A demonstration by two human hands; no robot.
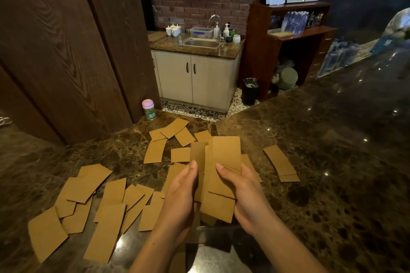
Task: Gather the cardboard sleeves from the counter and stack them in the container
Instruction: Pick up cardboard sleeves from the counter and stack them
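Both my hands hold a bundle of flat brown cardboard sleeves (218,175) upright above the counter. My left hand (180,197) grips its left edge, thumb on the front. My right hand (246,195) grips the right edge. Several more loose sleeves (106,204) lie scattered flat on the dark marble counter (332,184) to the left, others lie beyond my hands (172,131), and a small stack of sleeves (280,163) rests to the right. A clear container (213,255) sits just below my hands at the counter's near edge, partly hidden by my forearms.
A small pink-lidded green jar (149,109) stands at the counter's far left by the dark wood panel. Beyond the counter are a sink cabinet (199,77), a black bin (250,91) and a wooden shelf unit (295,51).
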